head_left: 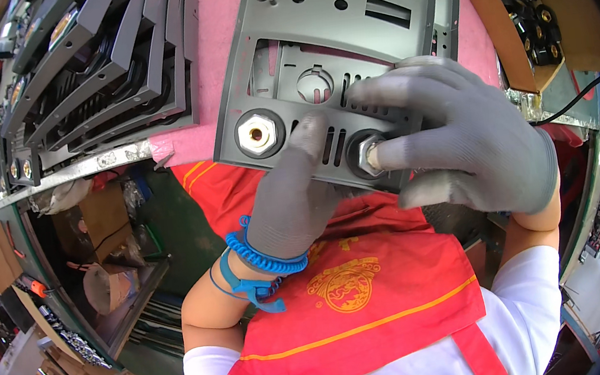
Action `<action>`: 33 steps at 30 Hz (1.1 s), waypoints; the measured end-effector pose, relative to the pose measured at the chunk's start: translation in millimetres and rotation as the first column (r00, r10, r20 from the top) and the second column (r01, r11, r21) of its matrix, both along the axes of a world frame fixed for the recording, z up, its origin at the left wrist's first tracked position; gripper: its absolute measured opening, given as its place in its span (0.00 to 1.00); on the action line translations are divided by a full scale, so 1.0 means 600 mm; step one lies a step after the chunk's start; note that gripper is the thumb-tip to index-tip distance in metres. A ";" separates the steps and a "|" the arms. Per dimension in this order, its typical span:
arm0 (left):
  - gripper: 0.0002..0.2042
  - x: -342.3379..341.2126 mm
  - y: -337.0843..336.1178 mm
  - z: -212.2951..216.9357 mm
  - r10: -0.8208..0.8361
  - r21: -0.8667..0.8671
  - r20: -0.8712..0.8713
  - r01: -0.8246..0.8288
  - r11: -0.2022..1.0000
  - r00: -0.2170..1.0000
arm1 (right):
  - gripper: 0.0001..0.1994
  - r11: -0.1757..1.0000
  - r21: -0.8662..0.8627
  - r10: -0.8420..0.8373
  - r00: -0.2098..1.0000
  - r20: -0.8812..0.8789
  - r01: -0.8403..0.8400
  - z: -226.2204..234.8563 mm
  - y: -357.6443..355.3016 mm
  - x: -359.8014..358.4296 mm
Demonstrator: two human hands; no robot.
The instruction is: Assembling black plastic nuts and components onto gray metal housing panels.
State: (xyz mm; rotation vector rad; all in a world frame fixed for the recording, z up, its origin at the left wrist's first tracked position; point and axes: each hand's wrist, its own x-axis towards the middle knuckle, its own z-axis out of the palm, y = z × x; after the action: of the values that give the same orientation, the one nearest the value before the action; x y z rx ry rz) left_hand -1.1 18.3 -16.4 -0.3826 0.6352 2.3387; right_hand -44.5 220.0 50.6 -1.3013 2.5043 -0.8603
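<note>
A grey sheet-metal housing panel (286, 77) with holes, slots and cutouts lies tilted at the near edge of the pink-covered bench. My gloved left hand (287, 204) holds its near edge, thumb on top and fingers hidden underneath. At the panel's near left corner sits a round black fitting with a silver hex nut (258, 134) and a brass-coloured centre. A second black fitting with a silver hex nut (369, 155) sits at the near right. My gloved right hand (473, 136) is curled over that side, a fingertip against this second nut. Its other fingers are slightly blurred.
Several similar grey metal panels (128, 66) stand stacked and leaning at the left. A cardboard box (492, 14) at the right holds many black round fittings (539, 30). A black cable (581, 97) runs over the right bench edge. Below left, shelves hold cardboard boxes (104, 219).
</note>
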 end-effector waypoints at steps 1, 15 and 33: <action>0.23 0.001 0.003 0.002 0.021 0.026 0.017 -0.022 0.999 1.000 | 0.16 0.998 -0.018 -0.067 0.993 -0.096 0.066 0.000 -0.003 0.003; 0.22 0.022 -0.001 -0.011 0.045 -0.325 -0.327 -0.157 0.933 0.944 | 0.13 0.991 0.129 0.005 0.953 -0.302 0.036 0.005 0.001 0.023; 0.23 0.041 -0.006 -0.030 -0.275 -0.678 -0.566 -0.250 0.691 0.777 | 0.16 0.997 0.071 -0.014 0.964 -0.265 0.034 0.003 0.003 0.021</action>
State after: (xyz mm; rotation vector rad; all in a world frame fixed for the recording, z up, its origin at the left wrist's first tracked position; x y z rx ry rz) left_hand 23.7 14.9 -34.6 0.1228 1.9326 2.0597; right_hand -31.9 222.0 52.7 -1.4488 2.7282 -0.6253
